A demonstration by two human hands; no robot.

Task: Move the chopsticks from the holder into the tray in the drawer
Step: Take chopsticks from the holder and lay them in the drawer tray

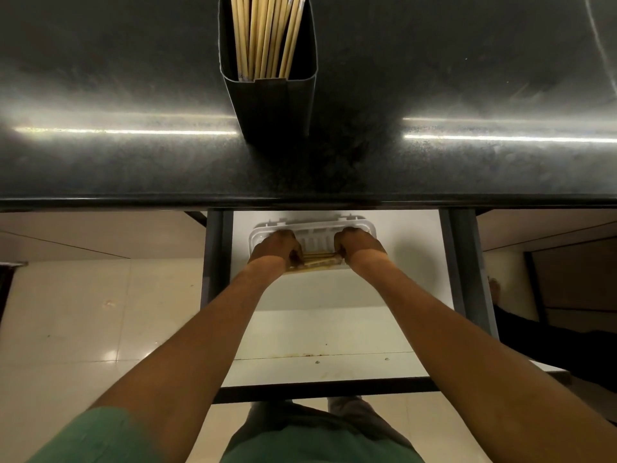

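A small bundle of pale wooden chopsticks lies crosswise at the near end of a white rectangular plastic tray, which sits on the white floor of an open drawer just below the counter edge. The left hand grips the left end of the bundle and the right hand grips the right end. Both are seen from the back with fingers curled down into the tray, and the sticks show only in the gap between them. The fingertips themselves are hidden under the knuckles.

Many more long pale chopsticks stand upright in a tall dark rectangular holder with an open top. It stands on a glossy black stone countertop, directly above the drawer and well apart from the hands.

The drawer has dark metal side rails and a black front edge. Both bare forearms reach forward over it. Cream glossy floor tiles lie on either side, and a green shirt shows at the bottom.
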